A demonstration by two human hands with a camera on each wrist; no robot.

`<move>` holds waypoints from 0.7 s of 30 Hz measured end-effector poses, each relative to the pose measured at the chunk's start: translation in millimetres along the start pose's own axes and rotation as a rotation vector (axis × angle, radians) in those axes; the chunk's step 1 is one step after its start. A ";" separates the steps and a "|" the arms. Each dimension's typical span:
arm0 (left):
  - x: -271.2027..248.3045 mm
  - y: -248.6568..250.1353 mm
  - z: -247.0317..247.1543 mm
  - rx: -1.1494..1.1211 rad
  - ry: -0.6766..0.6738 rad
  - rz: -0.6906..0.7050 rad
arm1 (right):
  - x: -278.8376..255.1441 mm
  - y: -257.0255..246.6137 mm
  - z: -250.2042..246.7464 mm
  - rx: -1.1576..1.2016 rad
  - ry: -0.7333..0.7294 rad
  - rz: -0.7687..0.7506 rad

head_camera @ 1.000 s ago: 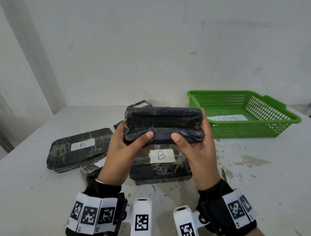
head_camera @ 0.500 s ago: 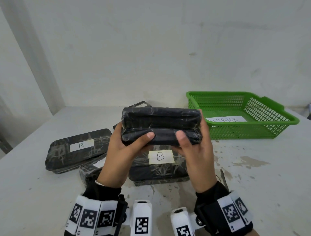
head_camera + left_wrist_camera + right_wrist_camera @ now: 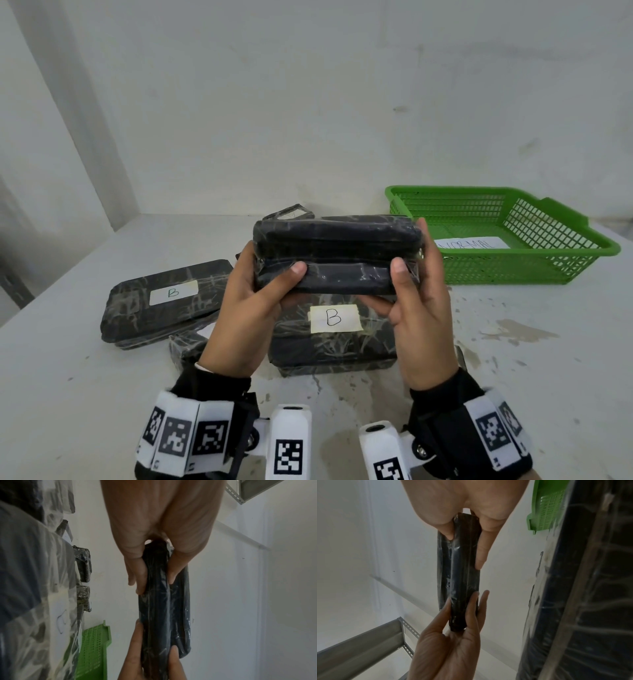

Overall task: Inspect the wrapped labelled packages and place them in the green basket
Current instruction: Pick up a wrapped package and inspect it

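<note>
A black film-wrapped package is held on edge above the worktop, one long side facing the camera. The left hand grips its left end, thumb pressed on the near face and fingers behind; the right hand pinches the right end the same way. Directly below the hands lies a package labelled B; another B package sits left of the left hand. The green basket stands beyond the right hand.

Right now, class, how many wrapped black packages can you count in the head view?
5: one held in both hands, one at the left, one under the hands, one partly hidden by the left wrist, one behind. Others may be hidden.
</note>
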State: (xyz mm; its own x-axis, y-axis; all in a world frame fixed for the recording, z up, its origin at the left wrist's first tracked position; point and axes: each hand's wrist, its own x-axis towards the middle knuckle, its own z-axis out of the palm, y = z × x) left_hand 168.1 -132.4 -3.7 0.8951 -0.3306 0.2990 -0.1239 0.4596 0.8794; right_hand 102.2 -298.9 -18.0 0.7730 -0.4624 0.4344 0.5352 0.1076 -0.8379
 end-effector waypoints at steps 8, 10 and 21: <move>1.9 -4.6 -4.2 -0.005 -0.035 0.051 | -3.4 -10.7 3.2 -0.048 -0.058 0.077; 2.1 -4.7 -7.9 0.068 -0.042 0.066 | -1.9 -8.8 3.7 -0.033 -0.004 0.161; 0.4 2.7 2.1 0.028 0.051 -0.032 | -0.9 -7.7 1.4 -0.108 -0.024 0.088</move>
State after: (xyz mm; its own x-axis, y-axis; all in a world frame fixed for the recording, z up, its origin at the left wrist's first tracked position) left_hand 167.2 -133.0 -0.4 0.9195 -0.3016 0.2522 -0.1067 0.4259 0.8984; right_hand 97.9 -298.1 -11.4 0.8239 -0.4341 0.3643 0.4263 0.0512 -0.9031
